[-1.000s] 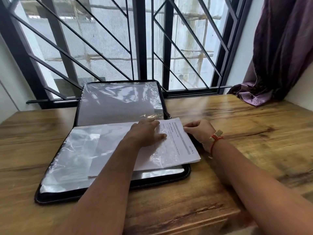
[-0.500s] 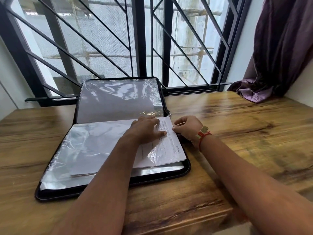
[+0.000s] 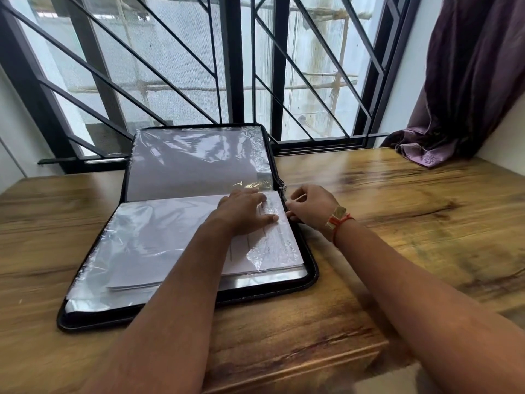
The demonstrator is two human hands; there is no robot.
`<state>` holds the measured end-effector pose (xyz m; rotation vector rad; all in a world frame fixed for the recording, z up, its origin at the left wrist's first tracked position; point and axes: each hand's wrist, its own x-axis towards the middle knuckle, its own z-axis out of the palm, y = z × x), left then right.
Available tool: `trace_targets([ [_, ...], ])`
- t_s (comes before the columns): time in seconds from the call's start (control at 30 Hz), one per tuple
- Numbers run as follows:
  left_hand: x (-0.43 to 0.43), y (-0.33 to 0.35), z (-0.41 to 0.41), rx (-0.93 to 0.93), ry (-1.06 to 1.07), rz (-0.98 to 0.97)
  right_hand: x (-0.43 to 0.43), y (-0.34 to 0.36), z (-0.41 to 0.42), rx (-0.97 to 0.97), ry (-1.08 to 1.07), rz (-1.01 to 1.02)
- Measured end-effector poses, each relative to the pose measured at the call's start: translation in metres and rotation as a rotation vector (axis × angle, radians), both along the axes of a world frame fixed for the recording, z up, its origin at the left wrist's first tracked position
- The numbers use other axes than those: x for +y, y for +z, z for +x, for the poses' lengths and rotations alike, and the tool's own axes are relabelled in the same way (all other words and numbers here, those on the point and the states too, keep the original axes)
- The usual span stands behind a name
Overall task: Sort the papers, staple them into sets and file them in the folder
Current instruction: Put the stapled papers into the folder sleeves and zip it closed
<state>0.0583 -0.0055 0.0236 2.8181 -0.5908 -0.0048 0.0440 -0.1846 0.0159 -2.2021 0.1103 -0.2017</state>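
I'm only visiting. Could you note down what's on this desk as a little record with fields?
setting: wooden table, barred window, purple curtain at right
folder: black, lying open
papers: white stack, partly under a clear sleeve
left hand: flat, pressing on the sleeve over the papers
right hand: fingers curled at the papers' right edge; grip unclear
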Motion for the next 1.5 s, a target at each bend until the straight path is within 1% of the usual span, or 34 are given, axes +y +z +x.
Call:
trace_targets([
  [0.2, 0.0, -0.002, 0.002, 0.001, 0.009, 0.007, 0.009, 0.007, -0.001, 0.042, -0.009, 0.096],
  [0.47, 0.001, -0.003, 0.004, 0.0, 0.004, -0.015, 0.017, 0.027, -0.005, 0.219, 0.05, 0.289],
  [0.6, 0.002, -0.004, 0.005, 0.0, 0.0, -0.022, 0.014, 0.033, -0.006, 0.29, 0.03, 0.28],
  [0.8, 0.003, -0.006, 0.007, 0.014, 0.01, -0.014, 0.024, 0.028, 0.001, 0.277, 0.035, 0.257],
  [0.87, 0.003, -0.006, 0.008, 0.013, 0.004, -0.011, 0.024, 0.029, 0.002, 0.265, 0.062, 0.25],
  [1.0, 0.003, -0.007, 0.009, 0.018, -0.001, -0.014, 0.02, 0.031, 0.0, 0.303, 0.123, 0.252],
  [1.13, 0.003, -0.007, 0.009, 0.019, 0.006, -0.028, 0.02, 0.031, -0.005, 0.355, 0.134, 0.467],
  [1.37, 0.003, -0.007, 0.012, 0.02, 0.009, -0.025, 0.025, 0.028, -0.009, 0.348, 0.176, 0.61],
  [1.5, 0.004, -0.007, 0.013, 0.044, 0.006, -0.045, 0.025, 0.025, -0.009, 0.321, 0.168, 0.59],
])
